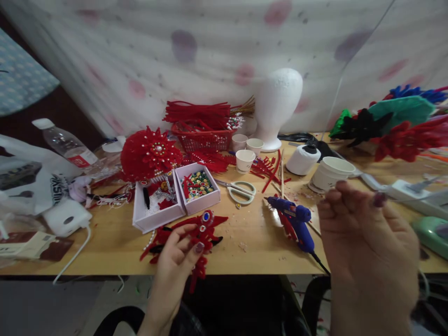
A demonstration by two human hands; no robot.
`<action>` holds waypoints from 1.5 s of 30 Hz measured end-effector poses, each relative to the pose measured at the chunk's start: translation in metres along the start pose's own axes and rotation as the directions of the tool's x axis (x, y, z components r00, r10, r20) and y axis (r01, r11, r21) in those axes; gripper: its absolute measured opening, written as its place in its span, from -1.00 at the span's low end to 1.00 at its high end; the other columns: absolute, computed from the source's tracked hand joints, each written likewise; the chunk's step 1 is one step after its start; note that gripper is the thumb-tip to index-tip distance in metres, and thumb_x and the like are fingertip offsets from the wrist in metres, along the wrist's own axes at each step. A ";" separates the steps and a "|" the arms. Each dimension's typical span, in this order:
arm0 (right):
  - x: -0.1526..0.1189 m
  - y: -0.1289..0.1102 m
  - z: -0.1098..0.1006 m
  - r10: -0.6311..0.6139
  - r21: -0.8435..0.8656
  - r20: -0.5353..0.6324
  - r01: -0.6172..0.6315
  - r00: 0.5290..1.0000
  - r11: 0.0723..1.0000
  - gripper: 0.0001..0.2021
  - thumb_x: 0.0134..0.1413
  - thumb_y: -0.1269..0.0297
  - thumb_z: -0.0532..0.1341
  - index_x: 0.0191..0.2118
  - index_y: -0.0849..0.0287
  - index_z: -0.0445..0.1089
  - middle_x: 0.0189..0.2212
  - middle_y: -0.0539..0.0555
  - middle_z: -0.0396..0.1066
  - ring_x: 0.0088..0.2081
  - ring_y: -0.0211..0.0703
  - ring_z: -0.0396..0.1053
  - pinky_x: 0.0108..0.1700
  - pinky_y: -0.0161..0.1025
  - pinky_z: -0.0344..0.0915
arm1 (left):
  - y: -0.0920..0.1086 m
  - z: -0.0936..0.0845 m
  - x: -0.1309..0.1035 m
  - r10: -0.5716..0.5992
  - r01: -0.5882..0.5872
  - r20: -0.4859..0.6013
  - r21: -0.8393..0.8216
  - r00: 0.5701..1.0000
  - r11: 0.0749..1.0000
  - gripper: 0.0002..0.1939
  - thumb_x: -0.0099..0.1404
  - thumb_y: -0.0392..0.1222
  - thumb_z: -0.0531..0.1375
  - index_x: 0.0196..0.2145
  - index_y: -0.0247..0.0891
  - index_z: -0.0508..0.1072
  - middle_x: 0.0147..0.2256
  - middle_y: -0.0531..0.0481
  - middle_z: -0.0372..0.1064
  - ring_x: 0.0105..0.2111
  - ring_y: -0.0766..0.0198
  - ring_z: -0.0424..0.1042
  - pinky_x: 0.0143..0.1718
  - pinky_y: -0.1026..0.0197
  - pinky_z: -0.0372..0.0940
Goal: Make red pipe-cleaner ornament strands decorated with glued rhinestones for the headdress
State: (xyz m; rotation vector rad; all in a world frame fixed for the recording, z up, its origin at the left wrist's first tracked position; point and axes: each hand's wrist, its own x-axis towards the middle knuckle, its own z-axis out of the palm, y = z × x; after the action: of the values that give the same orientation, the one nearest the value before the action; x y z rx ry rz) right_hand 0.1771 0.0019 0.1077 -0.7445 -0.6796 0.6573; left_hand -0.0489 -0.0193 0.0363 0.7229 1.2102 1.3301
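Observation:
In my left hand [178, 261] is a red fuzzy hair ornament [209, 228] with a blue gem, pinched between thumb and fingers above the table's front edge. More red and black pieces hang below and behind that hand. My right hand [367, 233] is raised at the right, loosely cupped with the thumb apart, and nothing shows in it. Left of it lies a blue glue gun [292, 212], its nozzle pointing left. Two white boxes hold beads: one of clear beads and red bits [157, 217], one of coloured gems [202, 205].
Behind the boxes are a red flower headpiece [150, 154], a red basket [203, 140], paper cups [245, 163] and a white foam head [278, 107]. Cream scissors [241, 192] lie mid-table. Thread [303, 159] and a stacked cup [331, 172] stand right; a bottle [68, 144] leans left.

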 end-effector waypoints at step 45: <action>-0.038 0.013 -0.011 0.194 -0.088 0.433 -0.173 0.880 0.981 -0.32 0.35 -0.14 0.07 -0.70 0.18 -0.03 -0.84 -0.11 -0.06 -0.70 -0.36 0.01 -0.47 -0.38 0.24 | -0.032 0.065 0.025 0.012 -0.111 0.251 0.384 0.968 0.917 -0.50 0.16 -0.04 0.33 -0.03 -0.23 0.27 -0.52 0.05 0.50 -0.49 0.12 0.54 -0.41 0.18 0.34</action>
State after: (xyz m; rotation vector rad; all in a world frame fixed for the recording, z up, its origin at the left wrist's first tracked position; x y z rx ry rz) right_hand 0.1588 -0.0232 0.0796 -0.7142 -1.0509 1.0051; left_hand 0.0175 0.0139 0.0191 1.1886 1.2750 1.0153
